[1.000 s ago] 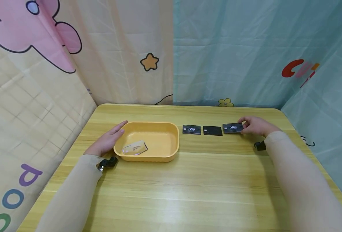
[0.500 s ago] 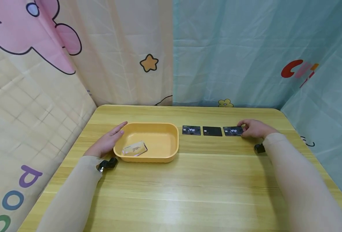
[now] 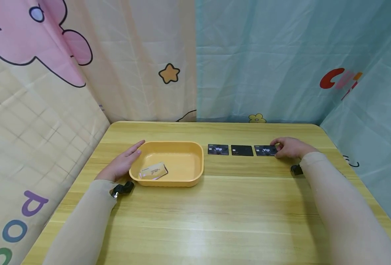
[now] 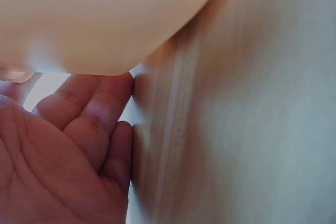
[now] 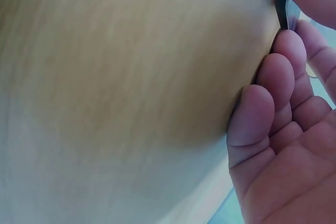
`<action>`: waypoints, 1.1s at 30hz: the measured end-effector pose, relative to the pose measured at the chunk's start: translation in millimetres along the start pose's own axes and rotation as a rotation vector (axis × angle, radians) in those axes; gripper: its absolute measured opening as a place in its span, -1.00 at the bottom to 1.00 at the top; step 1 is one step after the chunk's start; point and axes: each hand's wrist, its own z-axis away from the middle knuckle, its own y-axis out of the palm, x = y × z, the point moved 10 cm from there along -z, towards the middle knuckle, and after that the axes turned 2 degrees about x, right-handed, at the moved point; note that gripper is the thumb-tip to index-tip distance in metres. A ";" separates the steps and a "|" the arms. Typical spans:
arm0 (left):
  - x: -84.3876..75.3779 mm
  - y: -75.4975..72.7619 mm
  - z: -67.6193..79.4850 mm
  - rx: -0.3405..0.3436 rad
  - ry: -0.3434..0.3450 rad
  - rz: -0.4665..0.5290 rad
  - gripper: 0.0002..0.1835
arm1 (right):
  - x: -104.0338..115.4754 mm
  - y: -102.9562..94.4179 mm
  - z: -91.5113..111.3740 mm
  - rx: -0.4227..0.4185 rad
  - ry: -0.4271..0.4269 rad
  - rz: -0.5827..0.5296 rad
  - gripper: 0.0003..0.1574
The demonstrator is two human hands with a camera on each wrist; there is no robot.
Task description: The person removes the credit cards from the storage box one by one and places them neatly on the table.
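In the head view my right hand (image 3: 291,148) pinches the right edge of a dark "Vip" card (image 3: 265,150), which lies flat or nearly so on the table. The right wrist view shows a thin dark piece of the card (image 5: 282,11) by the thumb, with the other fingers curled beside it. To its left lie a plain black card (image 3: 242,150) and another "Vip" card (image 3: 218,149), in one row. My left hand (image 3: 120,162) rests along the left side of a yellow plastic tray (image 3: 199,173), fingers extended. Inside the tray is a gold card (image 3: 154,170), apparently over another.
The wooden table (image 3: 235,221) runs back to a patterned curtain (image 3: 255,66). Curtains also hang at the left and right sides. A black wrist camera (image 3: 124,187) sits by the tray's near left corner.
The right-hand "Vip" card, tilted a second ago, has come down level with the other two in the row. My right hand still holds its edge. The left hand and tray stay put.
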 end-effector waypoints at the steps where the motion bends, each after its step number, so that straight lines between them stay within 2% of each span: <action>1: 0.0 0.2 0.1 0.001 0.000 0.001 -0.33 | -0.3 0.0 0.4 0.001 0.004 0.000 -0.30; 26: 4.0 0.5 -1.0 0.004 -0.008 0.013 -0.33 | 3.4 1.1 5.8 -0.005 0.001 -0.037 -0.31; 33: 1.9 -1.0 -0.9 -0.001 -0.003 -0.015 -0.34 | 2.2 2.3 6.1 0.003 0.010 -0.052 -0.29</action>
